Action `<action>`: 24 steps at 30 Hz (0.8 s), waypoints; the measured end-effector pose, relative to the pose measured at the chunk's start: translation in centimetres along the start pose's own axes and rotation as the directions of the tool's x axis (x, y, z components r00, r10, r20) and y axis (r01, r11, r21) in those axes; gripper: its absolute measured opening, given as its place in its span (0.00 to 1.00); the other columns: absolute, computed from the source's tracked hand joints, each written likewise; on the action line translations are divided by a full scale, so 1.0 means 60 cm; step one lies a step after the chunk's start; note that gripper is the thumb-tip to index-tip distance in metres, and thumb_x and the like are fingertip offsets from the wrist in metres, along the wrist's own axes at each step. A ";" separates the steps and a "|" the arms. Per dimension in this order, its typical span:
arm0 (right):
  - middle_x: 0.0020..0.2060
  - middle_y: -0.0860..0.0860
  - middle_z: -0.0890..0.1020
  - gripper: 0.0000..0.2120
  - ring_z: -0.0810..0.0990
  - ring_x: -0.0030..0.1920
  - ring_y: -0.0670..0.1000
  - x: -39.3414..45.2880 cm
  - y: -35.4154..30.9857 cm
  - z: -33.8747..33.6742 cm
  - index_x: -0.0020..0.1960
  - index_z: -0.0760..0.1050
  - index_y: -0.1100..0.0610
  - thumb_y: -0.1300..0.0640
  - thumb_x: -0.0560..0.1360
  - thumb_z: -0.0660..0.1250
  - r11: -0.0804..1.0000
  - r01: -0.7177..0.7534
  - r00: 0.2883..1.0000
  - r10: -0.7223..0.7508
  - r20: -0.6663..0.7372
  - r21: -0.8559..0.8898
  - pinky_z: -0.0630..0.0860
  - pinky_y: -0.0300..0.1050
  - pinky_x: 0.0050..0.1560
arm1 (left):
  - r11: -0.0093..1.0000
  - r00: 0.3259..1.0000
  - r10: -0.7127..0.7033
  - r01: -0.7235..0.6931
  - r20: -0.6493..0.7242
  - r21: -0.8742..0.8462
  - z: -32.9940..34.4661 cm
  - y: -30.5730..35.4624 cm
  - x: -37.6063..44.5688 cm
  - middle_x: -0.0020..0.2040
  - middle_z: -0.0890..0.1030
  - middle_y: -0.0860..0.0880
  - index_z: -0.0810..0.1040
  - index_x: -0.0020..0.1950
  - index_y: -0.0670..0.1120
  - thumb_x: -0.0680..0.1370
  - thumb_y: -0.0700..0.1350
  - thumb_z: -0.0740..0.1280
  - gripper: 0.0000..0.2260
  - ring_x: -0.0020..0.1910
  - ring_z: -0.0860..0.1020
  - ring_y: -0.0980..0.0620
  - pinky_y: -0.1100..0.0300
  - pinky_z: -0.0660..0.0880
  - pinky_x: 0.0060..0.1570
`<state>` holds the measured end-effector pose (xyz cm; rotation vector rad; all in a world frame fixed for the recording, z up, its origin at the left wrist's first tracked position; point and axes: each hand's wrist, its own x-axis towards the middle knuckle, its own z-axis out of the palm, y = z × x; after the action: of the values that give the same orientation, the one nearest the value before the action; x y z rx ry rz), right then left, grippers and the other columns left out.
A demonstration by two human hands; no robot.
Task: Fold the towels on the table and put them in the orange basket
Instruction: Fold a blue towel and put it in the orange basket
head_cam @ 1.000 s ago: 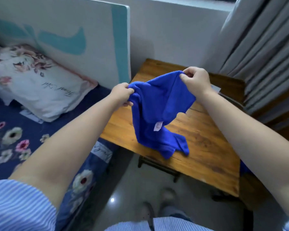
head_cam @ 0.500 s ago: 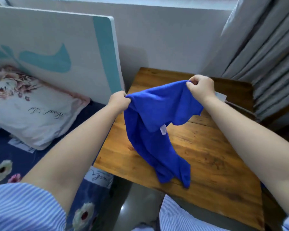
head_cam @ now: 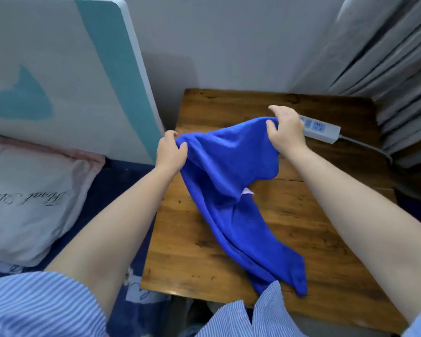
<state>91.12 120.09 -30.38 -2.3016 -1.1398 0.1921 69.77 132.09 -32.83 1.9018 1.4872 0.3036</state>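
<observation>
Both arms reach out over the wooden bench (head_cam: 326,227). The left hand (head_cam: 170,153) grips one top edge of the blue towel (head_cam: 231,190), with its thumb and fingers curled around the cloth. The right hand (head_cam: 286,131) holds the other top edge between thumb and fingers, and its first finger sticks out straight. The towel hangs between the two hands, and its long lower end lies on the bench near the front edge. A small white tag (head_cam: 247,191) shows in the middle of it.

There is one towel, one bench, one white power strip (head_cam: 322,130) behind the right hand, and one pillow (head_cam: 29,198) on the bed to the left.

Half a second ago the hands held the towel higher. Now they are lower and closer to the bench, and more of the towel lies flat on the wood.
</observation>
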 end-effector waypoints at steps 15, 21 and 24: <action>0.53 0.56 0.79 0.11 0.70 0.60 0.57 -0.236 0.069 0.212 0.52 0.77 0.58 0.53 0.75 0.63 0.792 -0.410 0.785 0.559 0.268 -0.452 0.62 0.50 0.58 | 0.951 0.861 -0.309 0.279 0.405 0.133 0.169 -0.151 -0.104 0.54 0.81 0.42 0.79 0.51 0.40 0.74 0.54 0.66 0.17 0.55 0.78 0.42 0.57 0.72 0.49; 0.49 0.55 0.81 0.10 0.71 0.58 0.56 -0.234 0.088 0.185 0.47 0.80 0.57 0.59 0.75 0.60 0.822 -0.394 0.830 0.510 0.225 -0.411 0.60 0.49 0.58 | 0.932 0.903 -0.323 0.355 0.285 -0.068 0.179 -0.149 -0.105 0.29 0.69 0.44 0.61 0.27 0.45 0.78 0.42 0.60 0.20 0.38 0.68 0.46 0.55 0.64 0.39; 0.50 0.59 0.82 0.10 0.74 0.57 0.59 -0.226 0.120 0.107 0.50 0.81 0.58 0.59 0.74 0.61 0.811 -0.529 0.830 0.556 0.049 -0.250 0.61 0.48 0.59 | 0.899 0.931 -0.288 0.343 0.224 -0.273 0.140 -0.171 -0.111 0.30 0.67 0.50 0.64 0.30 0.47 0.79 0.41 0.59 0.17 0.39 0.67 0.49 0.58 0.64 0.40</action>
<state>85.25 108.86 -41.21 -2.8129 -0.5349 0.4401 64.67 123.84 -44.03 1.3768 1.5006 0.1941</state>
